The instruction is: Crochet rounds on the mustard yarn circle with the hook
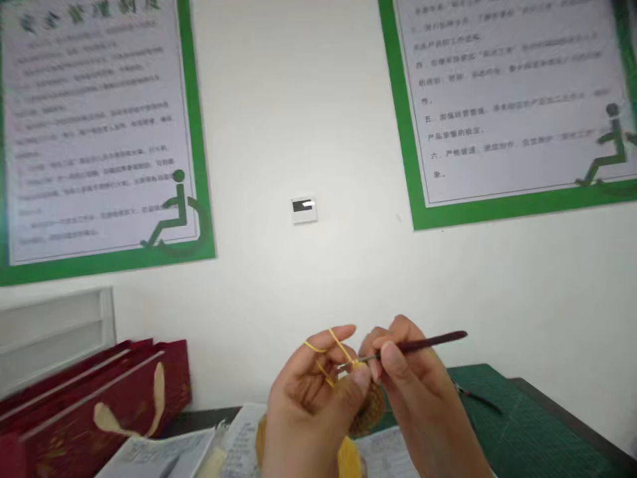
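My left hand pinches a round piece of brownish-yellow crochet work between thumb and fingers. Yellow yarn loops over its raised index finger and runs down to the top edge of the piece. In my right hand is a crochet hook with a dark red handle, held like a pen. The hook's metal shaft points left and meets the yarn at the crochet piece, close to my left thumb. Part of the piece is hidden behind my left hand.
Dark red gift bags with a cream ribbon handle stand at the left. Printed papers lie beside them. Below my hands is something bright yellow. A green cutting mat carries a small dark-handled tool at the right.
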`<state>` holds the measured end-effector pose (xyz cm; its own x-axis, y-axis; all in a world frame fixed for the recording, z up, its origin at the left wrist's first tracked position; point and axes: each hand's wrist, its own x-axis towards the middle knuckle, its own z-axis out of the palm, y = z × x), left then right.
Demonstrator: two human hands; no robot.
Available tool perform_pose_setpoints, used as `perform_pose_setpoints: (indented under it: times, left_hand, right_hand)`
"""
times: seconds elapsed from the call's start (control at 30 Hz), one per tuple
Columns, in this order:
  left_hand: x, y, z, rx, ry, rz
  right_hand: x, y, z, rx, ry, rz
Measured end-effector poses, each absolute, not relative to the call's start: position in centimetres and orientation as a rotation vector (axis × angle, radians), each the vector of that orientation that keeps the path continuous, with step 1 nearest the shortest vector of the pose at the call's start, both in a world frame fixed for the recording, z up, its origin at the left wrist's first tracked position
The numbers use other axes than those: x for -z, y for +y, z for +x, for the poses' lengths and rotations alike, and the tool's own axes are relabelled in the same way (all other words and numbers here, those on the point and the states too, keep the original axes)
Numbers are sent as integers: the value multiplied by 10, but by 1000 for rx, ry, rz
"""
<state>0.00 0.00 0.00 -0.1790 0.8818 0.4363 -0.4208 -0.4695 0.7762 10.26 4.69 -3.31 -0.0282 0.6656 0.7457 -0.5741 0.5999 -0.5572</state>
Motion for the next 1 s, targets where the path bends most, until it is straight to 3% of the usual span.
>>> perform_pose_setpoints:
  times: [0.2, 0.27, 0.33, 0.57, 0.87, 1.0]
  left_hand:
    - [4, -6, 5, -1844, 595, 1041]
    - [3, -5, 3, -1656, 544, 1025]
    - [3, -3, 0, -1480, 498, 1019]
    - [1, -2, -11, -1444, 418, 1128]
    - [0, -3, -17, -1366, 460, 1246]
    - [-2, -2, -18, -1351, 428, 1233]
  right_hand:
    - [30, 43, 116, 578, -1355, -198]
    - [32, 44, 119, 802, -1271, -192]
    - [33, 47, 120, 693, -1251, -131]
    - [31, 45, 113, -365, -1342, 118]
    - [33, 37, 123, -945, -1186, 21]
    - [32, 37, 120, -970, -1177, 13]
